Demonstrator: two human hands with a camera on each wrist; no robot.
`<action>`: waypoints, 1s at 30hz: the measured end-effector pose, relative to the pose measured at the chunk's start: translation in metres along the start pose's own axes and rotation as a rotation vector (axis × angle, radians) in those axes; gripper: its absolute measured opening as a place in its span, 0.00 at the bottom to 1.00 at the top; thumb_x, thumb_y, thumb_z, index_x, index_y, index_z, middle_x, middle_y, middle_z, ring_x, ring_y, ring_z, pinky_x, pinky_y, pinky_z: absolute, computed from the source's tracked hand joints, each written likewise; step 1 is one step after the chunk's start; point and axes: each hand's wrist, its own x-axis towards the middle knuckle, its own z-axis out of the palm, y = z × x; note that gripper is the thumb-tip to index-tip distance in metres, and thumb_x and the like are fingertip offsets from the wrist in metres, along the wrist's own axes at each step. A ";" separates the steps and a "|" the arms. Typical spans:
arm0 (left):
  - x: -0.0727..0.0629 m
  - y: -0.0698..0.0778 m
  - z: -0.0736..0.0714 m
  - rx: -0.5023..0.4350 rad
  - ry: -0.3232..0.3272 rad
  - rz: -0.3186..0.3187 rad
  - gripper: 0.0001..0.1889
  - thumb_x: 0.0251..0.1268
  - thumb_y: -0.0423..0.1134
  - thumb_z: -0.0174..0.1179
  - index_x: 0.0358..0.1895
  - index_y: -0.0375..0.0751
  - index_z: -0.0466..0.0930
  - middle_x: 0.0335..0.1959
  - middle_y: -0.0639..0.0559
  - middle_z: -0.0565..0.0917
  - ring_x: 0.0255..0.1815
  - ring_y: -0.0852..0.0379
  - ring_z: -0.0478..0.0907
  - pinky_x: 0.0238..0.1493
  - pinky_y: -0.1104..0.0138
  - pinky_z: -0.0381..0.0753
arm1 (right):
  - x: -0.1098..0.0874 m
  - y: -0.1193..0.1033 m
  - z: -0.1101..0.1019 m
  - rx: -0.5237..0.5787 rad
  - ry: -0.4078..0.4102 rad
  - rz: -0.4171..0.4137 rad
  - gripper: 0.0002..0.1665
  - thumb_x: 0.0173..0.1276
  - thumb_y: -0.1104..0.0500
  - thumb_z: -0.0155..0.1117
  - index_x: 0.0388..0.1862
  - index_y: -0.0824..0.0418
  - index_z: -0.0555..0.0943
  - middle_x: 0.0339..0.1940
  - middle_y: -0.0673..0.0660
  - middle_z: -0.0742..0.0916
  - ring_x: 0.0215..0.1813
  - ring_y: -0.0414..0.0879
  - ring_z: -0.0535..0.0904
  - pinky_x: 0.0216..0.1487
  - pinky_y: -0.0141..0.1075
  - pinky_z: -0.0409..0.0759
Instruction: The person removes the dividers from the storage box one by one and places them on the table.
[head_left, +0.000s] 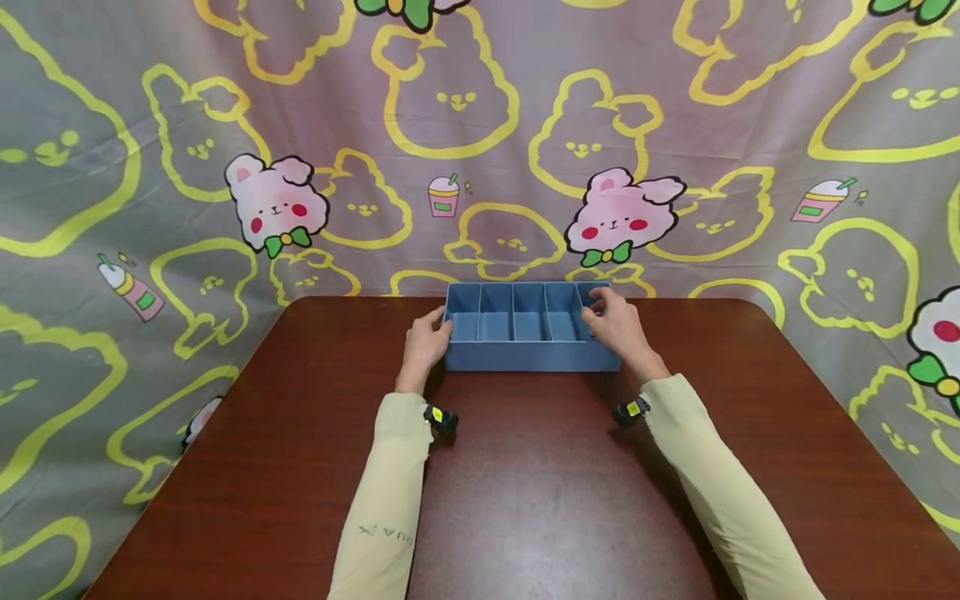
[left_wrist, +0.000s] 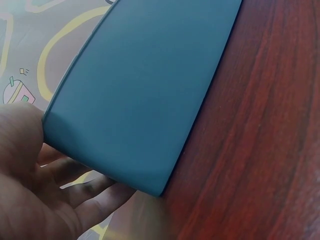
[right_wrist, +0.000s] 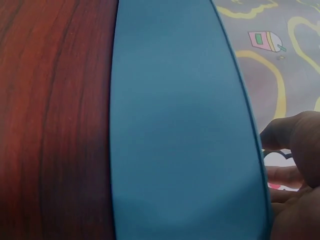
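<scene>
A blue-grey divided box (head_left: 534, 357) stands near the back of the table, its row of compartments open at the top. My left hand (head_left: 427, 342) grips its left end, with the thumb at the rim and the fingers (left_wrist: 95, 192) along the outside of the end wall. At the right end, my right hand (head_left: 618, 329) has its thumb and index finger curved over the end compartment, a gap between them. In the right wrist view, the front wall (right_wrist: 185, 120) hides part of that hand, so its hold is unclear. No contents show in the compartments.
The box stands on a dark red-brown wooden table (head_left: 525, 492). Behind the table hangs a patterned curtain (head_left: 495, 183), close to the box's back side. A small black device (head_left: 441, 418) sits at the left wrist, and another (head_left: 630, 411) at the right.
</scene>
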 end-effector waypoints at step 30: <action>0.002 -0.001 0.000 -0.009 -0.005 0.001 0.27 0.74 0.48 0.50 0.74 0.52 0.66 0.69 0.45 0.74 0.67 0.43 0.71 0.64 0.48 0.71 | 0.002 -0.001 0.006 -0.106 -0.121 0.025 0.33 0.70 0.54 0.57 0.69 0.71 0.68 0.58 0.71 0.82 0.54 0.62 0.83 0.51 0.53 0.82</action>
